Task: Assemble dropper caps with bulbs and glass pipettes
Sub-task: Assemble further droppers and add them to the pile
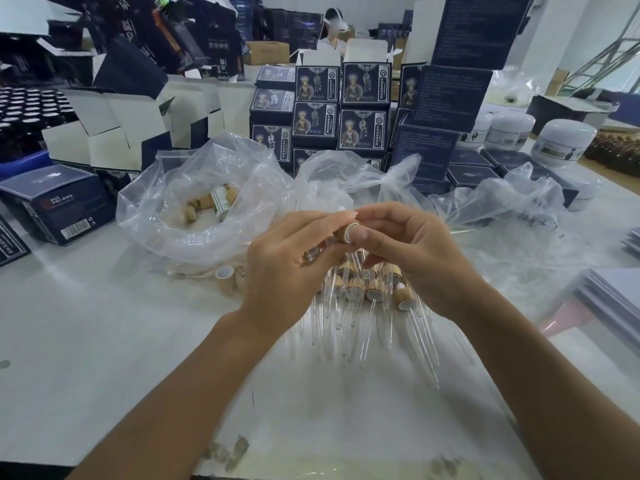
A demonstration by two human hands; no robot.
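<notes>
Both hands meet over the table (104, 341), working one cap (346, 232) between them. Left hand (294, 261): fingers curled, forefinger and thumb pinching the cap's wooden wall. Right hand (408, 251): thumb tip pressed flat against the cap's open white mouth, forefinger arched over the top to touch the left forefinger; its other fingers curl beneath and seem to hold a pipette (360, 258), though the contact is hidden.

Step in hand, by my reading: seating the bulb in the cap, thumb pushing from the mouth side. A white tip (341, 208) shows just beyond the left fingertips; probably the bulb, too small to be sure.

Cap's axis lies roughly level, tilted a little: mouth toward the right thumb, far end toward the left fingers and away from the wearer.

Next move likely calls for lifting the thumb off the mouth and lining a pipette up with that axis, then pushing it straight in.

Below the fingers: heap of finished droppers (367, 292), glass ends toward the wearer. Left of the fingers: bag (166, 216) of loose caps.
</notes>
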